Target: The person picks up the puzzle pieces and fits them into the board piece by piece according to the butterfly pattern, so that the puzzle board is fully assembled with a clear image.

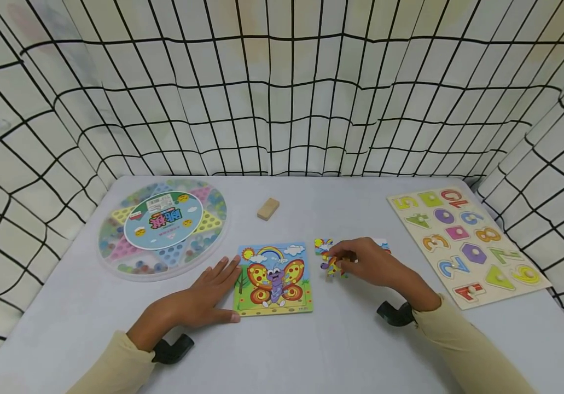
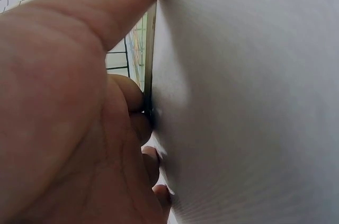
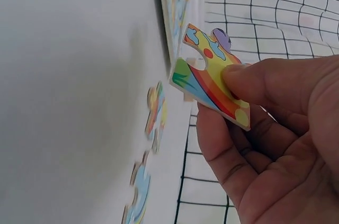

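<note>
A square jigsaw board (image 1: 275,301) with a butterfly picture lies at the middle of the table. Palm down with fingers spread, my left hand (image 1: 198,298) rests at its left edge, the thumb tip by the lower left corner. My right hand (image 1: 372,261) is to the right of the board. Between thumb and fingers it pinches a jigsaw piece (image 3: 214,70), yellow and red with a bit of purple. More loose pieces lie about that hand, among them a blue one with a sun (image 1: 322,244) and a blue-and-white one (image 1: 383,243), partly covered by the hand.
At the back left lies a round clear game board (image 1: 163,276) with coloured beads inside. A small wooden block (image 1: 268,209) is behind the jigsaw. On the right lies a number-and-shape board (image 1: 469,243). Black netting (image 1: 291,85) over white walls borders the table.
</note>
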`<action>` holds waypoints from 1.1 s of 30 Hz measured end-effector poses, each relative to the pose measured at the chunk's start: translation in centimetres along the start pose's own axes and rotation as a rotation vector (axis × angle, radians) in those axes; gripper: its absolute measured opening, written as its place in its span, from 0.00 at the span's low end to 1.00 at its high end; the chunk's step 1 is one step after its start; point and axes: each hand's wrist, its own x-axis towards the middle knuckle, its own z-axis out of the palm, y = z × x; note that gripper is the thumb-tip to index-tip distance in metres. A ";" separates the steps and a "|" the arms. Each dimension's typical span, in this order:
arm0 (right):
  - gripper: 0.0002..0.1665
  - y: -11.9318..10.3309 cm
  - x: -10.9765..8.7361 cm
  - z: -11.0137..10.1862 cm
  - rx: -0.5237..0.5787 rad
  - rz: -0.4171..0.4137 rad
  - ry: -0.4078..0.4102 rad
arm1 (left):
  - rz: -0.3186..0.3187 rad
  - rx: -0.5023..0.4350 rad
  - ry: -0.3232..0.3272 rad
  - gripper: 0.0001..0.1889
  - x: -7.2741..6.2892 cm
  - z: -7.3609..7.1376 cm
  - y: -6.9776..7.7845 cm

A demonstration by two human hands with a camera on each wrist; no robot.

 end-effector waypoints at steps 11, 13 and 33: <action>0.14 -1.9 2.7 1.9 0.058 -0.046 -0.065 | 0.006 0.009 0.003 0.53 0.1 0.1 -0.1; 0.14 -2.2 3.1 2.2 0.072 -0.048 -0.075 | 0.005 0.009 0.003 0.53 0.2 0.1 -0.1; 0.14 -3.2 5.9 5.6 0.023 -0.027 -0.116 | -0.017 0.022 -0.017 0.54 0.3 0.3 -0.4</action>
